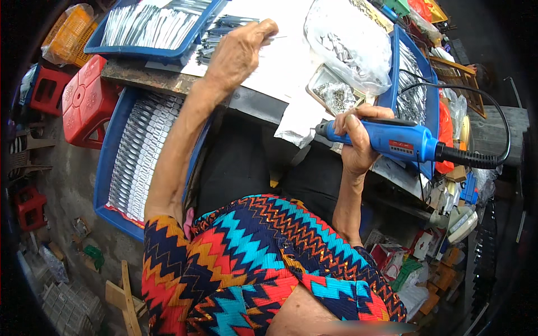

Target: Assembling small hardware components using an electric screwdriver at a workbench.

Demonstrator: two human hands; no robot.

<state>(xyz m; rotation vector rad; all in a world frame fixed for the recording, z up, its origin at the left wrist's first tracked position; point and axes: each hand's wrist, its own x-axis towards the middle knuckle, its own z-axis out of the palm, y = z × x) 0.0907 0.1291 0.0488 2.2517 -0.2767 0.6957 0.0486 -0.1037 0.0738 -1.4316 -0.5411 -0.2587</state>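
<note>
My right hand is wrapped round a blue electric screwdriver, its tip pointing left and a black cable running from its back end. Over the white table top, my left hand has its fingers curled together. A thin sliver shows past its fingertips, too small to name. Beside that hand lies a row of dark metal pieces. In front of the screwdriver tip, a white cloth or paper hangs over the table edge. A small tray of tiny metal parts sits just beyond my right hand.
Blue bins of thin metal pieces stand at the far left and right. Another blue bin with rows of silvery parts is low on my left. A clear plastic bag holds metal parts. Red stools stand left.
</note>
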